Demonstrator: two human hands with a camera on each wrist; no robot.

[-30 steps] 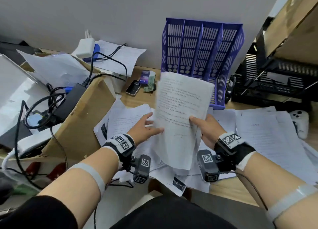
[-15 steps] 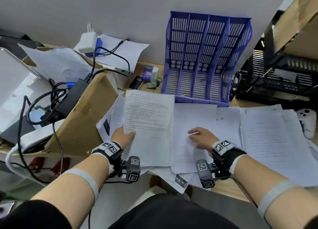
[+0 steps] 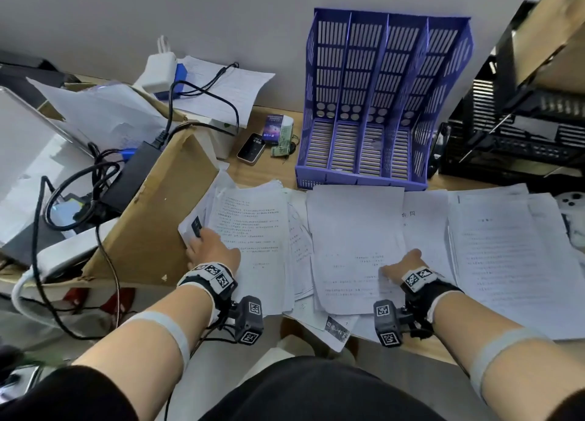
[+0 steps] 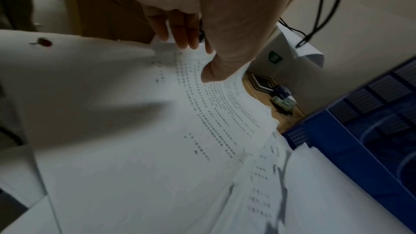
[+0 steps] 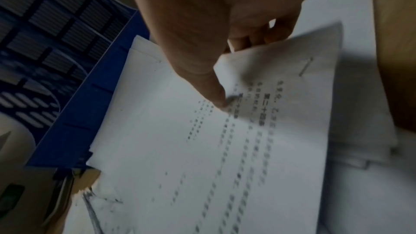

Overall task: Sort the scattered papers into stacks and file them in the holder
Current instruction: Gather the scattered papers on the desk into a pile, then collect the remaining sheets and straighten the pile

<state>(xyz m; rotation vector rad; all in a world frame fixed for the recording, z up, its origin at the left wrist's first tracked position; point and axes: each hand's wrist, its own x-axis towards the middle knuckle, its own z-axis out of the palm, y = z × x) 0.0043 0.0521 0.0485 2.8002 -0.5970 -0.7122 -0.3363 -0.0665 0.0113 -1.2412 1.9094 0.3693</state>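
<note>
White printed papers lie in loose piles on the wooden desk in front of the purple four-slot file holder (image 3: 361, 177), whose slots hold nothing. My left hand (image 3: 202, 240) rests at the left edge of the left pile's top sheet (image 3: 250, 230). In the left wrist view the left hand (image 4: 198, 60) pinches that sheet (image 4: 202, 131), thumb on top and fingers under the edge. My right hand (image 3: 400, 264) pinches the right edge of the middle sheet (image 3: 354, 237). The right wrist view shows the right hand (image 5: 236, 72) with its thumb on the print of that sheet (image 5: 202, 157). A third pile (image 3: 506, 256) lies to the right.
An open cardboard box (image 3: 152, 230) full of cables and adapters stands right beside the left pile. A phone (image 3: 251, 150) and small items lie left of the holder. A black wire rack (image 3: 512, 129) stands at the right, and a white controller (image 3: 569, 205) lies below it.
The sheet both hands held upright has gone left with my left hand and now lies on the left pile. My right hand let it go and took the middle sheet's edge.
</note>
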